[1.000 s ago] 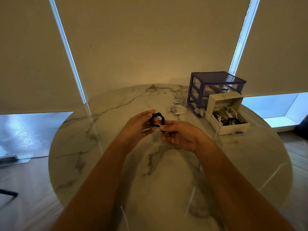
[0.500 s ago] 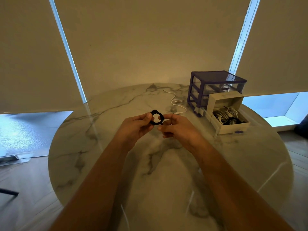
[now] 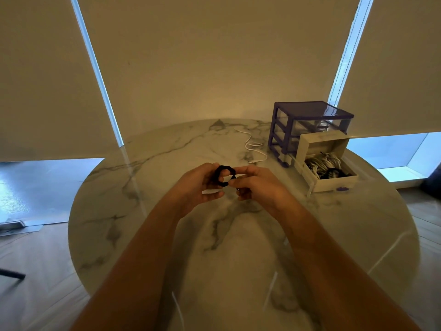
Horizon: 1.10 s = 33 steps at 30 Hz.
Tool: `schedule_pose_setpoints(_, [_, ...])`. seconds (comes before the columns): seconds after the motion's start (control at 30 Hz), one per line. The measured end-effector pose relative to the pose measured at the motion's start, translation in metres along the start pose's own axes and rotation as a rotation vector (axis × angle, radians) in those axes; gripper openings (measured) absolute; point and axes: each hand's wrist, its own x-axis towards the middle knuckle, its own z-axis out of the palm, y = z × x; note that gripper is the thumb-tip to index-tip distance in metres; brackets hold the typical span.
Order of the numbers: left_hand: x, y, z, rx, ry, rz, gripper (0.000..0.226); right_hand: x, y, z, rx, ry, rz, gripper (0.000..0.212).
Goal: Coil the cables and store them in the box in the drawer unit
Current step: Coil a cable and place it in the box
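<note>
Two bare hands meet above the middle of the round marble worktop [image 3: 148, 235], both working one small black cable coil [image 3: 223, 176]. Left hand [image 3: 198, 185] has fingers [image 3: 210, 167] curled round the coil's left side, thumb poking up through the loop. Right hand [image 3: 259, 185] pinches the coil's right edge with thumb and forefinger, other fingers curled under; something small and dark, maybe a plug end, shows below its fingers but too blurred to call. Coil is held upright-ish, off the worktop, between the two hands. Far right on the worktop stands a purple-framed drawer unit [image 3: 307, 123] with clear drawers. Just in front of it, to the near right, sits a white box [image 3: 334, 183], open, holding a heap of white cables [image 3: 322, 163] plus a dark coil [image 3: 334, 173] at its near side. A loose white cable [image 3: 254, 149] lies uncoiled on the worktop, left of the drawer unit and beyond the hands, apart from both. Beige roller blinds [image 3: 214, 56] hang behind the worktop, bright gaps between and under them. Wood floor [image 3: 35, 271] around the worktop, a dark bar at far left edge, can't tell what it is.
</note>
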Motion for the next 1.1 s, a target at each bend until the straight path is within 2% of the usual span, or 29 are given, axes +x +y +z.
schedule_pose_setpoints(0.37, [-0.001, 0.001, 0.000, -0.137, -0.044, -0.040, 0.022, 0.000, 0.000, 0.002, -0.022, -0.060, -0.016, 0.035])
schedule_pose_setpoints(0.63, [0.001, -0.002, -0.001, -0.072, -0.037, 0.058, 0.027, -0.001, -0.004, -0.006, 0.304, -0.141, 0.020, 0.027])
schedule_pose_setpoints(0.83, [0.000, -0.001, 0.003, -0.075, -0.070, 0.060, 0.027, -0.002, -0.002, -0.004, 0.256, -0.177, 0.011, 0.032])
schedule_pose_setpoints(1.0, [-0.001, 0.000, 0.000, -0.085, -0.055, 0.059, 0.025, -0.001, -0.005, -0.006, 0.209, -0.156, 0.012, 0.020])
schedule_pose_setpoints(1.1, [0.001, -0.001, -0.001, -0.112, -0.039, 0.051, 0.024, 0.000, -0.005, -0.008, 0.177, -0.164, 0.039, 0.023])
